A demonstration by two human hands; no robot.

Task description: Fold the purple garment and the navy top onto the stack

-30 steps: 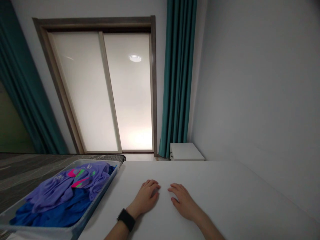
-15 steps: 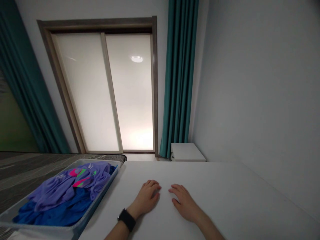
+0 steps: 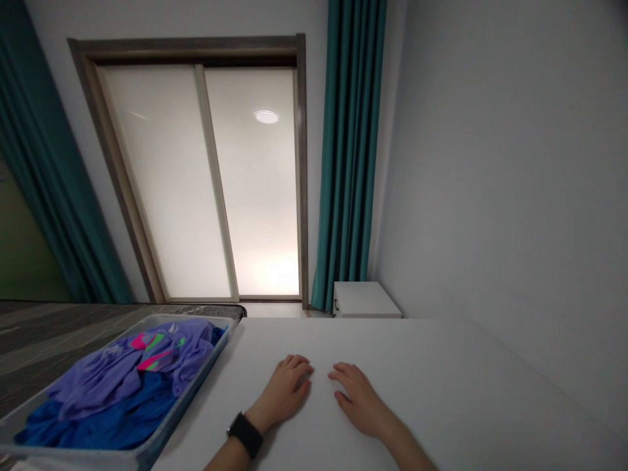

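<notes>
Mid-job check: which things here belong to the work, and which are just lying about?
Belongs: left hand, right hand, flat white tabletop, grey plastic tray, purple garment, blue garment.
Lying about: teal curtain, frosted glass sliding door, small white cabinet.

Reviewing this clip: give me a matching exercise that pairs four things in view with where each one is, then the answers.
Things:
1. black watch
2. purple garment
3. right hand
4. teal curtain

Places:
A. hanging to the right of the sliding door
B. around the left wrist
C. resting on the white tabletop
D. lying on blue cloth in the tray

Pairs: 1-B, 2-D, 3-C, 4-A
</notes>
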